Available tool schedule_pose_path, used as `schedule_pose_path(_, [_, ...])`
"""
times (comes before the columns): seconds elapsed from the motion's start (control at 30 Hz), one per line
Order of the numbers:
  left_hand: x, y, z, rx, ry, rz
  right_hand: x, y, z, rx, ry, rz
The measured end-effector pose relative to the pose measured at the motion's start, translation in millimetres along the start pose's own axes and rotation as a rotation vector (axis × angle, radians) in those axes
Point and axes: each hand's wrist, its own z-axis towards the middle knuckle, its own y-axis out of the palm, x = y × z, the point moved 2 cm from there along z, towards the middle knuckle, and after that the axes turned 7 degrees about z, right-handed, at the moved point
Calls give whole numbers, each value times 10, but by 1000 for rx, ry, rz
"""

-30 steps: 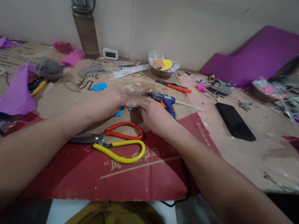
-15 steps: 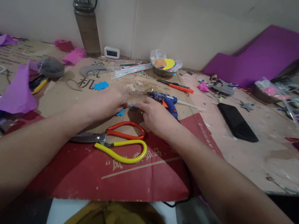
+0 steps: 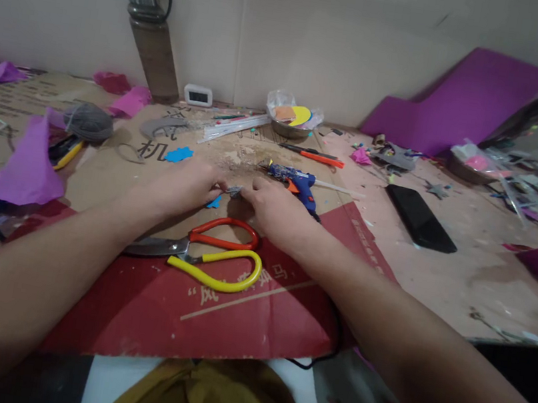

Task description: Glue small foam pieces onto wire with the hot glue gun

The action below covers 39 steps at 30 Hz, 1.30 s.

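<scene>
Between the fingertips of both hands is a small grey piece (image 3: 235, 191), too small to make out fully. My left hand (image 3: 193, 183) pinches its left side, fingers closed. From the other side, my right hand (image 3: 269, 203) has its fingers drawn together at the piece's right end. Just below the left fingertips lies a blue cut-out scrap (image 3: 213, 202), and a larger blue wavy-edged cut-out (image 3: 178, 154) rests behind the left wrist. Nearer to me are scissors (image 3: 223, 269) with one red and one yellow handle. A blue glue gun (image 3: 302, 183) lies beyond my right hand.
Red-printed cardboard (image 3: 249, 333) covers the table's front. A cutter with an orange handle (image 3: 320, 158), a bowl (image 3: 293, 127) and white sticks (image 3: 234, 127) lie farther back. To the right is a black phone (image 3: 419, 217); at left stand a bottle (image 3: 154, 56) and grey yarn (image 3: 89, 122).
The fingers of both hands have shifted slightly around the small grey piece, which shows a little more clearly. The whole view has moved a little; the tools stay where they lay.
</scene>
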Motion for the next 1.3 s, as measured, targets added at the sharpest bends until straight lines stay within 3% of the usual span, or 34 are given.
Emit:
schedule_pose_path(0.2, [-8,7,4,11,-31,-50,61,27,24,17,16,84])
schedule_pose_path(0.37, [-30,37,14,20,-38,-76,194,118,93,242,75,292])
schedule_pose_path(0.47, [-40,48,28,19,-33,-74,213,170,138,315,111,364])
schedule_pose_path(0.9, [-31,44,22,38,-64,-64,124,236,266,307,132,218])
schedule_pose_path(1.3, [-36,80,50,40,-106,-77,105,207,315,221,213,245])
